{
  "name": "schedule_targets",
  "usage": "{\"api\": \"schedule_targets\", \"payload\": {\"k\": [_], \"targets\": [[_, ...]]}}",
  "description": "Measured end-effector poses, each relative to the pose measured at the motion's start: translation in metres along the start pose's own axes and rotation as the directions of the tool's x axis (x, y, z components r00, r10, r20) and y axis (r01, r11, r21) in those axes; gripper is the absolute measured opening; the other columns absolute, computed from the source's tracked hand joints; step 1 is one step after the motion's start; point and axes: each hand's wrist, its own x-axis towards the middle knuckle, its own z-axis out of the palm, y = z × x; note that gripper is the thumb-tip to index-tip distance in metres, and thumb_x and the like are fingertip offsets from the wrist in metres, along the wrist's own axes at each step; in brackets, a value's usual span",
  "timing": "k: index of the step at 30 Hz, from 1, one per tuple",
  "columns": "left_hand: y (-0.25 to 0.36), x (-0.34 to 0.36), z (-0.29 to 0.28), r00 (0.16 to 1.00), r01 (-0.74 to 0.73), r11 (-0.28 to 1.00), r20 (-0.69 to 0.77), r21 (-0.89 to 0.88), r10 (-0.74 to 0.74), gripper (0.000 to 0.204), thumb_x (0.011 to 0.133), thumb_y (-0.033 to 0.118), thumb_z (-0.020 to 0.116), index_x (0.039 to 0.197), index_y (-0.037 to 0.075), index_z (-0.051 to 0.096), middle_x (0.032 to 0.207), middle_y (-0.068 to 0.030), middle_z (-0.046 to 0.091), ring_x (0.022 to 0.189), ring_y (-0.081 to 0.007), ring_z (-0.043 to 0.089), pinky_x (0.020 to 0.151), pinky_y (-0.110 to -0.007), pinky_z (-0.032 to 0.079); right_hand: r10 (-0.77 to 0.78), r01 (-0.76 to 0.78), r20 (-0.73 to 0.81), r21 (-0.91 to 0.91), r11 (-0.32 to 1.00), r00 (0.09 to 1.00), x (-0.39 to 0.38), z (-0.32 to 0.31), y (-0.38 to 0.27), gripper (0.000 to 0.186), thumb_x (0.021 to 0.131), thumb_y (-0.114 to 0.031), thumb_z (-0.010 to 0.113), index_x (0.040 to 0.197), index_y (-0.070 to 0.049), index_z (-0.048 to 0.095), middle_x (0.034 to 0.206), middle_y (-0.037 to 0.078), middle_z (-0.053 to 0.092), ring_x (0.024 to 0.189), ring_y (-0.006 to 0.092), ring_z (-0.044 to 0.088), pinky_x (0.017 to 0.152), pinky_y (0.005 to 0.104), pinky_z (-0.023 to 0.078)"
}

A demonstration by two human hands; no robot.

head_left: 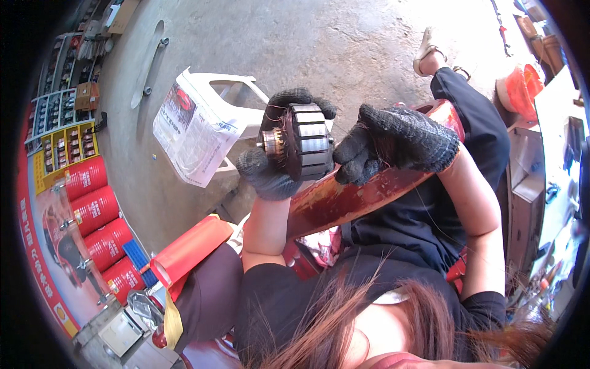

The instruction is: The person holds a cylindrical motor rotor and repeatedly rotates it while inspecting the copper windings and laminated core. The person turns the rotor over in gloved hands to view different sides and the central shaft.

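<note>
In dark knitted gloves, both my hands are raised in front of me. My left hand [269,175] grips a motor armature [312,142] from its side, thumb below and fingers over the top. The armature has a slotted steel core and a coppery commutator facing left. Just to its right, my right hand [402,140] has its fingers curled and pressed together; what they pinch, if anything, is hidden. Fine thread-like strands hang near those fingers, too thin to identify. Under both hands runs a worn red beam-like piece [362,200] with a hollow far end.
A white plastic stool [239,114] with printed paper [190,132] over it stands ahead left. Farther left are red drums [101,212], a yellow parts rack [67,147] and a skateboard [149,64]. A red box-like object [193,246] lies near my left elbow; a cluttered bench [556,178] is at right.
</note>
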Motion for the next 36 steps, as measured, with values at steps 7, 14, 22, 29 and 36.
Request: {"api": "schedule_targets", "payload": {"k": [7,14,22,29,36], "targets": [[-0.001,0.000,0.006,0.994,-0.011,0.983,-0.108,0.182,0.031,0.088,0.062,0.037,0.077,0.132,-0.001,0.039,0.126,-0.0241,0.049,0.120,-0.0386,0.048,0.099,-0.048,0.044,0.039,-0.035,0.068,-0.062,0.997,0.997,-0.004,0.003,0.004,0.049,0.100,-0.033,0.038,0.106,0.011,0.059,0.098,0.019,0.066,0.091,0.0246,0.065,0.085,0.0349,0.050],[-0.006,-0.001,0.004,0.993,-0.075,0.982,-0.077,0.175,0.089,0.090,0.063,0.041,0.078,0.132,-0.001,0.038,0.126,-0.0234,0.049,0.119,-0.0377,0.049,0.098,-0.047,0.045,0.134,-0.092,0.102,-0.343,0.935,0.986,-0.003,0.003,-0.001,0.039,0.094,-0.030,0.056,0.107,0.006,0.060,0.093,0.013,0.067,0.088,0.0176,0.065,0.079,0.0284,0.052],[-0.006,-0.007,0.001,0.999,-0.024,0.995,-0.031,0.099,0.027,0.084,0.069,0.042,0.074,0.133,0.001,0.038,0.129,-0.0226,0.047,0.119,-0.0357,0.049,0.099,-0.047,0.044,0.299,-0.253,0.136,-0.281,0.926,0.944,-0.004,0.007,-0.006,0.028,0.093,-0.016,0.057,0.110,0.007,0.058,0.096,0.015,0.067,0.088,0.0179,0.066,0.082,0.0314,0.052],[-0.004,0.010,0.013,0.983,0.179,0.981,0.018,0.079,-0.181,0.074,0.077,0.031,0.071,0.133,-0.002,0.036,0.121,-0.0220,0.051,0.109,-0.0301,0.057,0.089,-0.045,0.051,-0.135,0.155,0.078,-0.392,0.907,0.988,-0.023,-0.002,-0.013,0.030,0.086,-0.017,0.065,0.106,0.003,0.059,0.100,0.011,0.063,0.091,0.0160,0.060,0.083,0.0285,0.049],[-0.016,0.003,0.021,0.987,0.092,0.887,0.077,0.453,-0.142,0.072,0.068,0.024,0.079,0.128,0.000,0.045,0.116,-0.0110,0.057,0.108,-0.0199,0.056,0.095,-0.035,0.045,-0.584,0.539,-0.161,-0.251,0.804,0.796,-0.056,-0.034,0.027,0.029,0.092,-0.022,0.053,0.110,0.000,0.057,0.107,0.010,0.061,0.100,0.0195,0.056,0.092,0.0331,0.043]]}}
